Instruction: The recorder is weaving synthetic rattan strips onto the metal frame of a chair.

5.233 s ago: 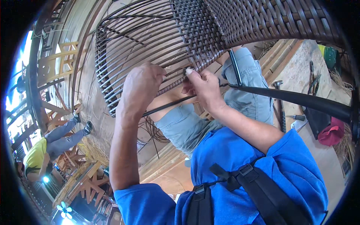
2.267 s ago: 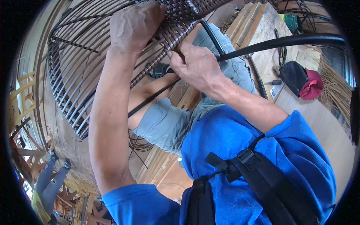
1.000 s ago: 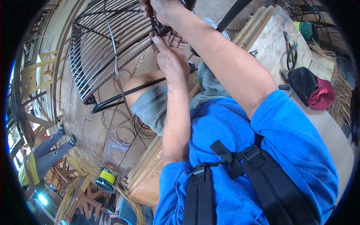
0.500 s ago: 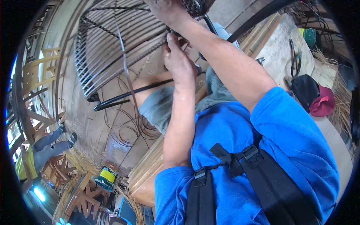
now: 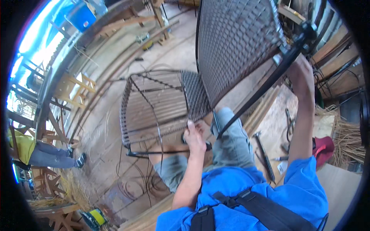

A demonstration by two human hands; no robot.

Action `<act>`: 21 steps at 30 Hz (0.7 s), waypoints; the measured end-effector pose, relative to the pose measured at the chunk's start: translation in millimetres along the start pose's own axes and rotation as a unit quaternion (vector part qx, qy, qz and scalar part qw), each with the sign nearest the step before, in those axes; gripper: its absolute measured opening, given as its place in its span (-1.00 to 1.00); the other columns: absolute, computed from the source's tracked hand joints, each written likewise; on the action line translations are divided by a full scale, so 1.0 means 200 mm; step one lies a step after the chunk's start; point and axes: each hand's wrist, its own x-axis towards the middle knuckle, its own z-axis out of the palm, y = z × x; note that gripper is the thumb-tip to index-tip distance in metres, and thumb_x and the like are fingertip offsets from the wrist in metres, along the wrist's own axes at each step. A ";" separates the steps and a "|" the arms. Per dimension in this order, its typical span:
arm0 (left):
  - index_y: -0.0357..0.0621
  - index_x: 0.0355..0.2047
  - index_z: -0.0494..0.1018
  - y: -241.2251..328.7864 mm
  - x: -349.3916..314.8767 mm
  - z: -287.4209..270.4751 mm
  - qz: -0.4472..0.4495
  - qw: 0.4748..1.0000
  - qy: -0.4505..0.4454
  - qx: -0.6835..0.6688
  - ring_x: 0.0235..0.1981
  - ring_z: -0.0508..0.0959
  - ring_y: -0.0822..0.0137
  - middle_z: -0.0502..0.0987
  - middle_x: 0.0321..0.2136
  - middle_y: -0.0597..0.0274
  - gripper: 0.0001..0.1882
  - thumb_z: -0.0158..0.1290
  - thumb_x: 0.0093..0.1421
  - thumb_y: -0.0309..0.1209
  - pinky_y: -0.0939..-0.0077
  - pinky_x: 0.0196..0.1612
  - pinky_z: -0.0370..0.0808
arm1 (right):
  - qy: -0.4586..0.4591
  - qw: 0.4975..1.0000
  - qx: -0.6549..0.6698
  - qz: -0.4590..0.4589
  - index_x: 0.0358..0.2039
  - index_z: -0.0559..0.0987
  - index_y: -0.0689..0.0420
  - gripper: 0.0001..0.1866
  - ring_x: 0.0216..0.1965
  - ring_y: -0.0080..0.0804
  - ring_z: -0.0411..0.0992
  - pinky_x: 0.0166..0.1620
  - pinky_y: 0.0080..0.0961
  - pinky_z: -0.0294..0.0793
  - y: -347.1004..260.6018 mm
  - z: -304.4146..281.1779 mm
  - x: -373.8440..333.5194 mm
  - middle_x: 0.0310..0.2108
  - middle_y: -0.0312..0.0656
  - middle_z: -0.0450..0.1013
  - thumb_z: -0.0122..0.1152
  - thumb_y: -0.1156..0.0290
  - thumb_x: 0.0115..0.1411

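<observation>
A chair with a black metal frame (image 5: pixel 262 92) stands tilted before me, its backrest (image 5: pixel 235 46) covered in dark brown weave. On its seat (image 5: pixel 154 100), the part nearest the backrest is closely woven; the rest shows spaced strands. My left hand (image 5: pixel 195 136) is closed at the near edge of the seat, thumb on top, where the close weave ends. A thin loose strand (image 5: pixel 158 131) hangs over the seat to the left of it. Beyond the frame's armrest bar, my right hand (image 5: pixel 302 75) is raised beside the backrest's edge; its fingers are mostly hidden and blurred.
A hammer (image 5: pixel 264 156) lies on the wooden bench to my right, near a dark red cap (image 5: pixel 323 151) and straw-like fibres (image 5: pixel 348 134). Coiled strands (image 5: pixel 142 181) lie on the floor. Another person (image 5: pixel 42 152) is at far left, near wooden stools.
My right hand has moved from the seat out to the right, beside the backrest. The view has shifted, bringing the woven backrest into sight. My left hand stays at the seat's near edge.
</observation>
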 end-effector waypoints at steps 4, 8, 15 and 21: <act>-0.13 -0.24 0.26 0.00 -0.05 0.07 -0.021 0.999 0.029 0.007 -0.32 0.51 0.34 0.45 -0.30 0.28 -0.70 -0.09 0.25 -0.14 0.43 -0.35 0.40 | -0.006 0.986 0.102 -0.131 -0.01 0.33 0.16 -0.62 0.05 -0.36 0.25 0.00 -0.40 0.30 -0.20 0.03 0.71 0.00 -0.21 0.29 -0.36 0.19 0.36; -0.12 -0.13 0.15 0.01 -0.03 0.08 -0.011 0.999 0.037 -0.001 -0.27 0.50 0.18 0.39 -0.23 0.10 -0.69 -0.18 0.30 -0.16 0.30 -0.34 0.44 | -0.215 0.961 0.157 -0.069 -0.10 0.47 0.27 -0.49 -0.15 -0.20 0.39 -0.06 -0.34 0.38 -0.30 0.44 1.27 -0.21 -0.07 0.46 -0.11 0.04 0.26; -0.16 -0.25 0.24 0.08 0.02 0.04 0.043 0.996 0.071 0.022 -0.30 0.44 0.33 0.41 -0.34 0.22 -0.77 -0.12 0.28 -0.25 0.27 -0.20 0.41 | -0.367 0.906 0.172 -0.120 -0.11 0.46 0.25 -0.52 -0.19 -0.25 0.43 -0.11 -0.37 0.40 0.09 0.68 1.06 -0.25 -0.04 0.47 -0.10 0.06 0.26; -0.12 -0.48 0.36 0.02 0.03 0.31 0.076 0.996 -0.009 0.055 -0.47 0.40 0.51 0.44 -0.49 0.33 -0.79 -0.10 0.25 -0.32 0.56 -0.39 0.34 | -0.331 0.907 0.142 -0.217 -0.13 0.46 0.21 -0.56 -0.24 -0.33 0.42 -0.12 -0.42 0.36 0.11 -0.15 1.28 -0.31 -0.11 0.46 -0.13 0.07 0.28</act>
